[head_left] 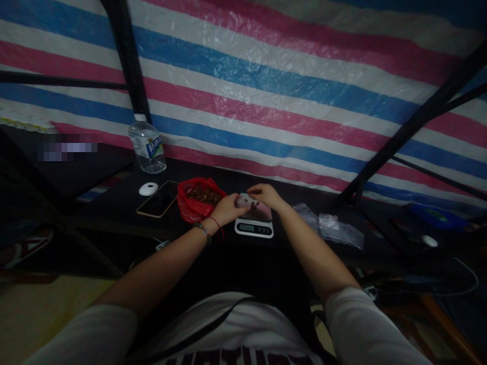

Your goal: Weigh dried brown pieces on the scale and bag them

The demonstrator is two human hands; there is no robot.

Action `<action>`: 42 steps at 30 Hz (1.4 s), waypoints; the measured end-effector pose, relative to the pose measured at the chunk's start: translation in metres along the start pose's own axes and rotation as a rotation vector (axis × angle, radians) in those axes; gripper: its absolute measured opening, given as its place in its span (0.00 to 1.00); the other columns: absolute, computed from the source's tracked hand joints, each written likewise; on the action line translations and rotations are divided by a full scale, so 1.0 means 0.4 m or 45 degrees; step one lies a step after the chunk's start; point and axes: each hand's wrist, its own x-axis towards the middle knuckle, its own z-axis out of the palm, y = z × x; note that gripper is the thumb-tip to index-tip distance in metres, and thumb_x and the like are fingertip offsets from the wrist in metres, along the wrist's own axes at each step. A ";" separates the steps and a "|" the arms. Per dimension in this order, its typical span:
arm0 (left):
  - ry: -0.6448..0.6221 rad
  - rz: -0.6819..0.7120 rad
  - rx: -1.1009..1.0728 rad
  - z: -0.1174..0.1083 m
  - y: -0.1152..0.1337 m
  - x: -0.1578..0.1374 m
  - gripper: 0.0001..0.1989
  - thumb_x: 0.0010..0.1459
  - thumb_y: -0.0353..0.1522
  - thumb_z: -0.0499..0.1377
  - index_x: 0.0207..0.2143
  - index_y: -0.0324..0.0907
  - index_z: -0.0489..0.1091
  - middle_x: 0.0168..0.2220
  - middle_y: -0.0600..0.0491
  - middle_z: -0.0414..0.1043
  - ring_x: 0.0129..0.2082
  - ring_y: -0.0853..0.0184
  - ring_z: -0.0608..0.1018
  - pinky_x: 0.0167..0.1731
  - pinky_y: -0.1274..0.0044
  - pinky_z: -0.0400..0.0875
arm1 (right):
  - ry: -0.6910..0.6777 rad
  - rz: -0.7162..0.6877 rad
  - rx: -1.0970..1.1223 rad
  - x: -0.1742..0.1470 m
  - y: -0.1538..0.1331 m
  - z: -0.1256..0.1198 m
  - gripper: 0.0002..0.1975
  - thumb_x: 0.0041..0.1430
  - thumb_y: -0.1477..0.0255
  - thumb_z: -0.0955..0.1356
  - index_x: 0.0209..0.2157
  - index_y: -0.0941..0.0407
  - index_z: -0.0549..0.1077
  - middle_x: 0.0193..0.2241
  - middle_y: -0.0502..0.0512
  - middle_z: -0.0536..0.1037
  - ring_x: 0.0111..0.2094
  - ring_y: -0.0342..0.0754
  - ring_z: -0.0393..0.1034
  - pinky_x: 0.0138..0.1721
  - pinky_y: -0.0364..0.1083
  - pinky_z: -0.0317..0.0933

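While the left hand (227, 209) pinches a small clear bag (242, 202) over a white digital scale (254, 227) and the right hand (267, 195) curls beside it, its hold impossible to tell, the scale sits near the front edge of a black table (110, 204). A red bag (185, 204) adjoins at left, clear packets (342, 231) at right. Behind, open tabletop reaches a striped sheet (266, 104) between dark posts (127, 58).

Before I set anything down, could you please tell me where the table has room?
Bare table lies left of the phone and small white item, and in a narrow strip between the red bag and striped sheet. It's crowded around the scale, where the left hand and right hand are, with the bag close beside.
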 end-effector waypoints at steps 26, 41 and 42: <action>0.242 0.087 -0.048 0.041 0.010 -0.028 0.22 0.51 0.42 0.60 0.47 0.41 0.65 0.40 0.48 0.72 0.39 0.60 0.76 0.38 0.72 0.69 | -0.357 -0.051 0.054 0.000 -0.132 -0.009 0.12 0.51 0.77 0.66 0.39 0.57 0.75 0.30 0.50 0.77 0.20 0.37 0.67 0.22 0.37 0.61; 0.316 0.123 0.062 0.053 -0.011 -0.027 0.22 0.55 0.40 0.56 0.49 0.37 0.64 0.45 0.43 0.72 0.43 0.59 0.75 0.43 0.71 0.69 | -0.376 0.208 -0.278 -0.032 0.016 -0.039 0.20 0.45 0.71 0.73 0.43 0.60 0.75 0.36 0.56 0.79 0.33 0.46 0.73 0.33 0.40 0.63; 0.317 0.126 0.069 0.053 -0.011 -0.027 0.22 0.55 0.40 0.56 0.49 0.37 0.64 0.44 0.43 0.72 0.42 0.60 0.75 0.43 0.71 0.69 | -0.373 0.195 -0.273 -0.029 0.015 -0.035 0.19 0.46 0.71 0.72 0.43 0.60 0.75 0.35 0.56 0.79 0.33 0.46 0.73 0.33 0.40 0.63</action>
